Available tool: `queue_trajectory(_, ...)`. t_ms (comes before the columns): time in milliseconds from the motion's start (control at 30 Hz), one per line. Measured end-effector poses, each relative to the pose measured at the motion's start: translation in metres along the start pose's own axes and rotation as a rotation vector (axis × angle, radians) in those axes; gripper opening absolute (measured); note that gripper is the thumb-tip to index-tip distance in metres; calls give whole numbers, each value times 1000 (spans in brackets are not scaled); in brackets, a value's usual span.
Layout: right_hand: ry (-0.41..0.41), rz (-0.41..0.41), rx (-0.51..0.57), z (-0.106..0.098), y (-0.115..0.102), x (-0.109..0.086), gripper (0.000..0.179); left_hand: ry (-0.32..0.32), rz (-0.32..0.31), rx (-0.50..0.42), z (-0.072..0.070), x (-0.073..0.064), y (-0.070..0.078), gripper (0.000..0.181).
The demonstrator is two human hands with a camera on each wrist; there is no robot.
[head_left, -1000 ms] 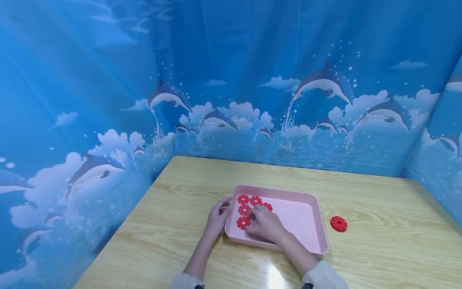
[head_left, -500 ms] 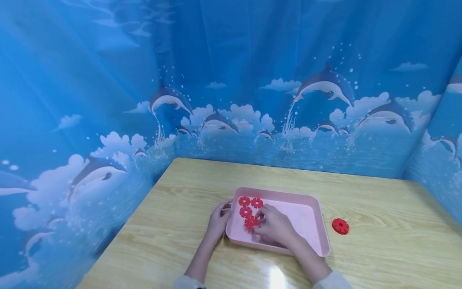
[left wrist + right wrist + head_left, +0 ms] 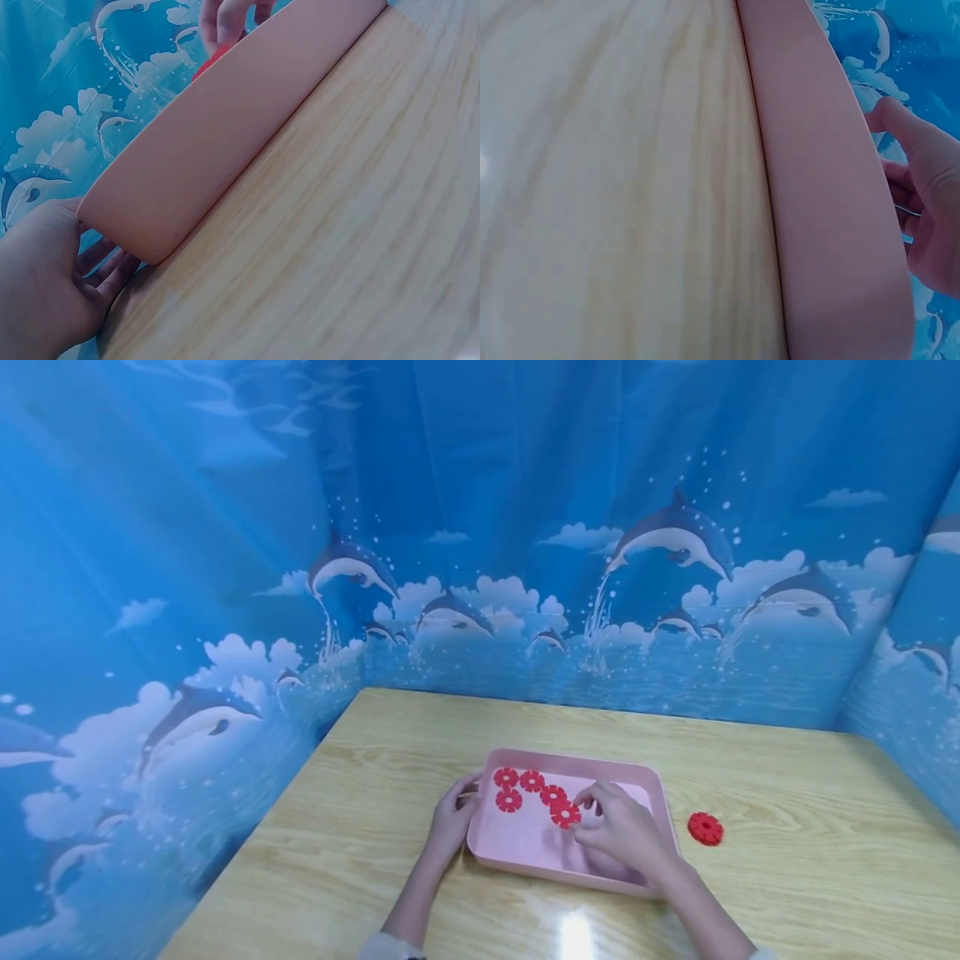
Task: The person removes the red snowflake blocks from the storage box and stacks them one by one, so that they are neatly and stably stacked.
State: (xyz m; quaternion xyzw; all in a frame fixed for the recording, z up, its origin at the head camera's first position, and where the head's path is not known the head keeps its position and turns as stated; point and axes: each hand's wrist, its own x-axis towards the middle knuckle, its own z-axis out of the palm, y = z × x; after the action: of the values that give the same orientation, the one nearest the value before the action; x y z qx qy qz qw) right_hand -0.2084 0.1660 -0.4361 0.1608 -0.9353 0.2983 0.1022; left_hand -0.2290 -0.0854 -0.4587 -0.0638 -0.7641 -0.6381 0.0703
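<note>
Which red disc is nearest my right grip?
The red disc pinched by your right grip; four lie farther left in the tray, the rest outside, rightward.

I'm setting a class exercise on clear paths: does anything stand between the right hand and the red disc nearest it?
Nothing visible does: in the head view, the right hand pinches that red disc, and the other visible discs in the pink tray lie farther away.
</note>
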Motion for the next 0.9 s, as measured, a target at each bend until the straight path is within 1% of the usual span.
queue_trajectory(67,20,-16,-2,-7,3,-3,32,0,-11,2,0,-1,4,32)
queue_trajectory(167,34,-15,-13,-18,8,-8,32,1,-1,16,0,3,-8,33)
queue_trajectory(267,37,21,-45,-28,13,-13,32,0,-3,10,0,3,-8,33)
queue_trajectory(300,40,28,-53,-31,16,-14,32,0,-1,17,0,5,-13,33)
queue_trajectory(400,65,26,-83,-40,23,-19,30,3,-25,22,1,6,-15,34)
queue_trajectory(500,89,16,-99,-50,30,-25,30,8,-24,45,2,11,-30,34)
queue_trajectory(567,94,23,-106,-56,34,-29,31,9,-17,48,2,11,-31,34)
queue_trajectory(800,103,84,-102,-74,48,-40,33,15,-23,40,2,11,-31,34)
queue_trajectory(900,121,84,-107,-79,56,-43,33,15,-22,40,2,11,-31,34)
